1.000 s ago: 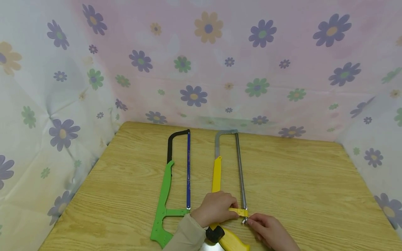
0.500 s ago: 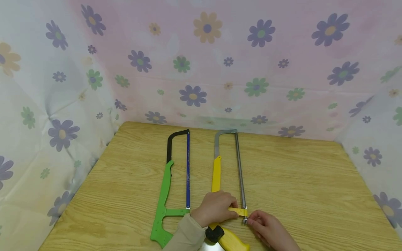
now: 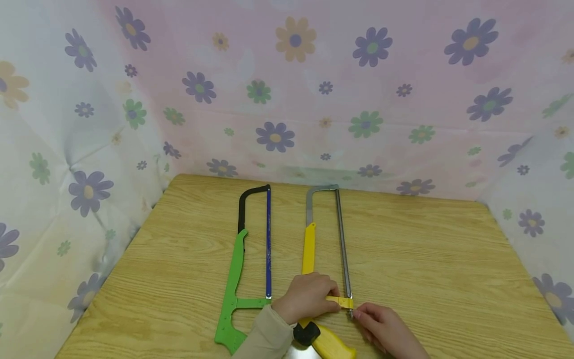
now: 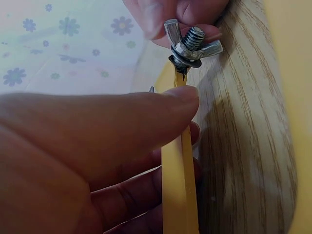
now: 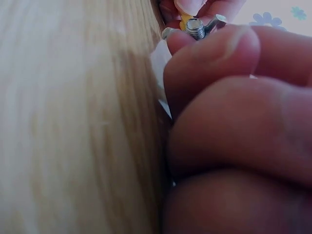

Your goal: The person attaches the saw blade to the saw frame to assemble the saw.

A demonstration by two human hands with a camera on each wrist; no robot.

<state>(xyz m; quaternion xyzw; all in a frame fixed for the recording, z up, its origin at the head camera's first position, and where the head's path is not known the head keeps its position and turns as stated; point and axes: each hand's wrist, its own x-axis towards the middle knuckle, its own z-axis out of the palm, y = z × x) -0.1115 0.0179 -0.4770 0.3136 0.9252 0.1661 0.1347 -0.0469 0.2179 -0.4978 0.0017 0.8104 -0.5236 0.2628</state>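
Observation:
A hacksaw with a yellow frame (image 3: 309,249) and a grey blade (image 3: 343,239) lies on the table, its yellow handle toward the front. My left hand (image 3: 309,297) pinches the short yellow arm at the blade's near end, thumb on one side and fingers on the other. A silver wing nut (image 4: 212,49) sits on a threaded bolt (image 4: 194,38) at that arm's tip. My right hand (image 3: 387,329) has thumb and finger at the wing nut, seen at its wings in the left wrist view. In the right wrist view, curled fingers (image 5: 229,126) partly hide the wing nut.
To the left lies a green-handled hacksaw (image 3: 235,274) with a black front frame and a blue blade (image 3: 269,244). Both saws rest on a wood-grain table (image 3: 426,259). Flowered cloth (image 3: 323,99) surrounds the back and sides.
The wing nut has turned between the frames, and my right fingertips have shifted slightly around it. My left hand and both saws stay in place.

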